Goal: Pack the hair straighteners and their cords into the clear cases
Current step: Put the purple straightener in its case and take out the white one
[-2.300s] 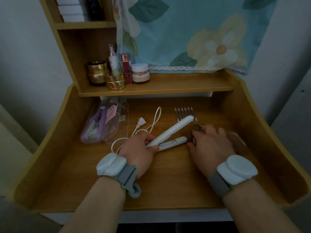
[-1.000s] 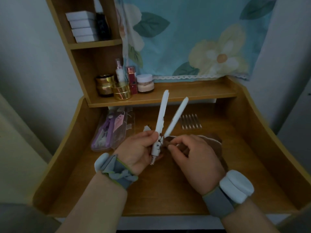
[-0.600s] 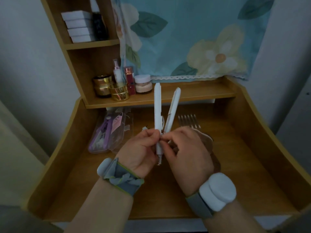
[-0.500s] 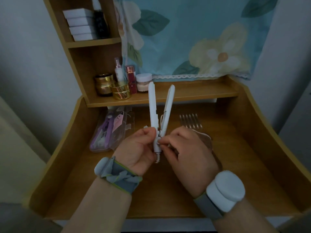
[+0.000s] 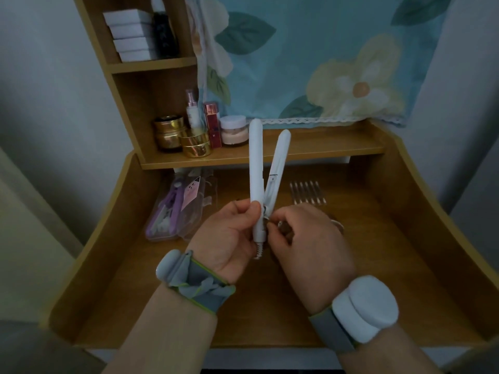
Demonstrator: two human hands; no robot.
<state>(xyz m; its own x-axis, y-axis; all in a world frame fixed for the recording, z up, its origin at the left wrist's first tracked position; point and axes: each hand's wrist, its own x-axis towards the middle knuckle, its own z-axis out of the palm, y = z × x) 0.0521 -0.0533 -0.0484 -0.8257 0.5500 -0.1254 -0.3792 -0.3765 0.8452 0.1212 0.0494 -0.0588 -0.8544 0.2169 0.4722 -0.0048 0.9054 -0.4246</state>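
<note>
A white hair straightener [image 5: 256, 174] stands upright above the desk with its two arms spread in a V. My left hand [image 5: 229, 238] grips its hinged lower end, thumb and fingers round the handle. My right hand [image 5: 307, 247] pinches the same end from the right, near the cord's ribbed stub; the cord itself is hidden behind my hands. A clear case [image 5: 175, 214] holding a purple straightener [image 5: 168, 209] lies at the desk's back left. Part of another clear case [image 5: 337, 225] peeks out behind my right hand.
The wooden desk [image 5: 391, 279] has raised side walls. Several hair clips [image 5: 307, 191] lie in a row behind my right hand. Cosmetic jars and bottles [image 5: 199, 136] stand on the low shelf, white boxes [image 5: 129, 33] on the upper shelf. A floral cloth [image 5: 324, 58] hangs behind.
The white straightener was lifted from lying flat on the desk to upright. My right hand came in from the case to pinch its lower end. Over the last half second it barely moved.
</note>
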